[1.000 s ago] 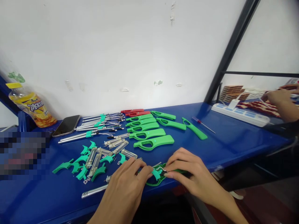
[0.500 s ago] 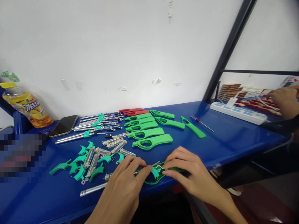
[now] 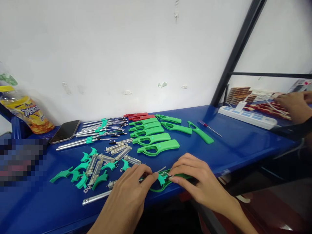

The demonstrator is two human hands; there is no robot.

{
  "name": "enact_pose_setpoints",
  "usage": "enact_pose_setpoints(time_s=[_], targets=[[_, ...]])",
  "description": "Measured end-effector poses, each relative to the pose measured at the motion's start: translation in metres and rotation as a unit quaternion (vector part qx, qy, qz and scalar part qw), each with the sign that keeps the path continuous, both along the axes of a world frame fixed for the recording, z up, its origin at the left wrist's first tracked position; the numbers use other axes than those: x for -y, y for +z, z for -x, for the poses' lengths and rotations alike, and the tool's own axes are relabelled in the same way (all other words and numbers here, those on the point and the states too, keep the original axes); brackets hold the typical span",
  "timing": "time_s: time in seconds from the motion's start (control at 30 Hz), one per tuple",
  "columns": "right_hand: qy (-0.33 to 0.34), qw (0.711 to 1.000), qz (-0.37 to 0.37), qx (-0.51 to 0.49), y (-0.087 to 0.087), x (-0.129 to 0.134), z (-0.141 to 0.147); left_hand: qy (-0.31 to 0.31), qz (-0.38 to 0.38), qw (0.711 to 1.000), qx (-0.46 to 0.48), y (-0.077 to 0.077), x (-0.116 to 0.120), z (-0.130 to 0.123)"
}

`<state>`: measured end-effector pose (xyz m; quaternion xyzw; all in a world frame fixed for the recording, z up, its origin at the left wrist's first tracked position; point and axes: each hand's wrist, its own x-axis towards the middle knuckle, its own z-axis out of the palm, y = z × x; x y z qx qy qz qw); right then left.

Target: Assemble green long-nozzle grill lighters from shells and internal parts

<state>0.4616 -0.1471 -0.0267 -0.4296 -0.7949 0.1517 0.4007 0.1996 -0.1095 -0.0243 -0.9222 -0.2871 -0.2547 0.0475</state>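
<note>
Placement of white wire (image 3: 166, 173), it seems, inside open green shell (image 3: 156, 190) at edge of blue table (image 3: 234, 156).
By the right hand (image 3: 195, 177) the wire end appears pinched between thumb and fingers; by the left hand (image 3: 133, 182) the front of the shell is covered and apparently held, beside the teal trigger (image 3: 161, 179). For the next move, light fingertip pressing and a steady shell are probably called for. Beyond, green handles (image 3: 168, 145) are laid in a row.

Left grip (image 3: 131, 186) and right grip (image 3: 198, 177) curl inward, nearly meeting
</note>
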Motion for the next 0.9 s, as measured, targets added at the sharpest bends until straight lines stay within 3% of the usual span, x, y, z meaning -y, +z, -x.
enact_pose_setpoints(time_s=[0.4, 0.9], targets=[[0.013, 1.0, -0.009, 0.003, 0.001, -0.001, -0.002, 0.015, 0.056, 0.998, 0.017, 0.015, 0.017, -0.014], [0.008, 0.999, -0.008, 0.03, 0.0, 0.0, 0.0, 0.025, 0.023, 0.999, -0.018, 0.005, 0.016, -0.014]])
